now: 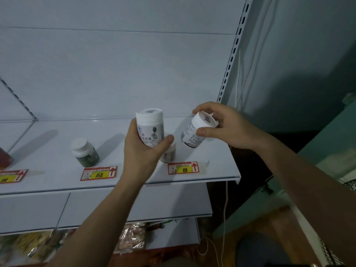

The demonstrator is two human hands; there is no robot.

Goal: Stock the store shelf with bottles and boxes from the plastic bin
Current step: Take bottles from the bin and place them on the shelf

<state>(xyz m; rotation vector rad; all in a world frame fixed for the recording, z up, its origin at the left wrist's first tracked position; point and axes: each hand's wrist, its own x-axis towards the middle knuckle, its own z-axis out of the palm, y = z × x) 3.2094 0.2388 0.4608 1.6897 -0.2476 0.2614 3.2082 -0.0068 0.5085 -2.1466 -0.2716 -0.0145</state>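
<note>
While both arms are being held out over the white shelf (57,176), a white-capped bottle (149,128) is being gripped upright by the left hand (143,149), fingers behind it and thumb curled across its lower front. A second white bottle (194,132) is being pinched near its cap by the right hand (221,126), tilted with the cap end toward the camera and the base just above the shelf surface; contact with the shelf cannot be told. Each grip is closed on its own bottle. A third white bottle (169,154) is being partly hidden behind the left thumb, standing on the shelf just behind the price tag marked 88 (183,167). Further left, a dark green bottle with a white cap (84,152) is being displayed behind the tag marked 168 (98,173). A red item (5,158) is being cut off at the left edge, above another tag (12,175). Foil packets (131,237) are being kept on a lower shelf.
</note>
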